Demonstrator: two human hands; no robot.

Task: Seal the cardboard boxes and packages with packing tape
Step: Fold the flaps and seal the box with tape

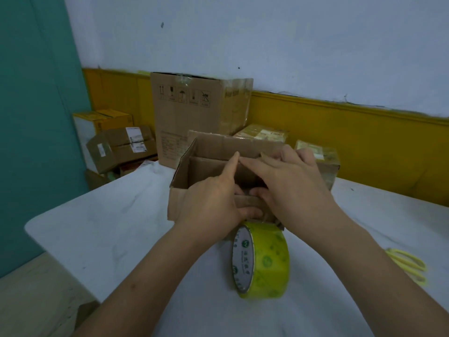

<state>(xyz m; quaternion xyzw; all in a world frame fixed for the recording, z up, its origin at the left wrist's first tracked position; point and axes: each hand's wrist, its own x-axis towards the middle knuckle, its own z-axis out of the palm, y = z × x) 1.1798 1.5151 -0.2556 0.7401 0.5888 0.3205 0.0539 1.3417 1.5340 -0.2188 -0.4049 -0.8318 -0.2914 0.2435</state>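
Cardboard is under both hands. The left hand (213, 203) pinches the near wall of the open box (182, 171), with the thumb outside, three fingers curled inside and the index finger (232, 166) straight up to the far flap's edge. The right hand (291, 183) lies across the opening. Its fingers are straight and held together, the tips meet the left index tip, and the thumb is spread down onto the near wall.

The box stands mid-table on the white table (109, 227), and its interior is largely hidden by the hands. One tape roll (269, 259), yellow-green, stands on edge just in front of the box, touching the left wrist. One pair of yellow scissors (408, 262) lies at the right, blurred.

Behind the open box stand one large carton (184, 122) and two taped packages (262, 133) (323, 154), both partly hidden. Two more parcels (121, 147) (102, 120) sit lower at the left, with their labels unreadable.
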